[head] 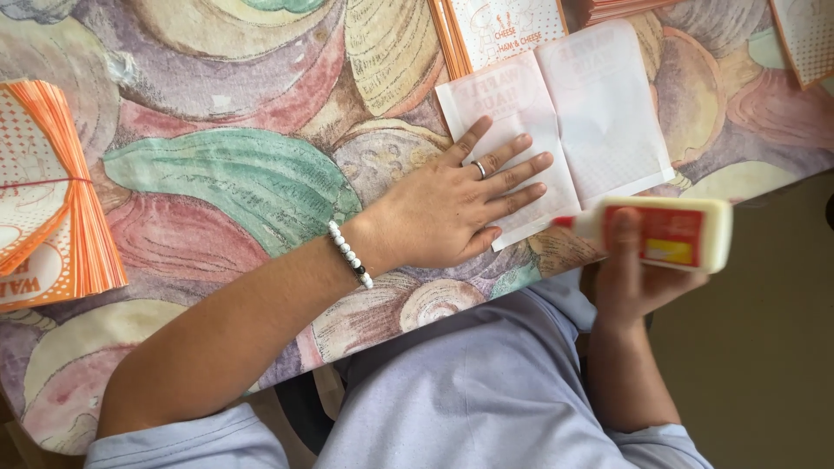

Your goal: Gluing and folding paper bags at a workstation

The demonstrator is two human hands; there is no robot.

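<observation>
My left hand (452,208) lies flat, fingers spread, on the left half of an unfolded white paper sheet (599,113) with faint print showing through. It wears a ring and a white bead bracelet. My right hand (630,278) holds a white glue bottle (665,233) with a red and yellow label, lying sideways just off the table's edge. Its red nozzle points toward the sheet's lower corner. The bottle is motion-blurred.
A banded stack of orange-edged paper bags (52,191) sits at the left. More printed bags (504,30) lie at the top, another stack (808,35) at the top right. The tablecloth (226,174) has a colourful pattern. Floor shows to the right.
</observation>
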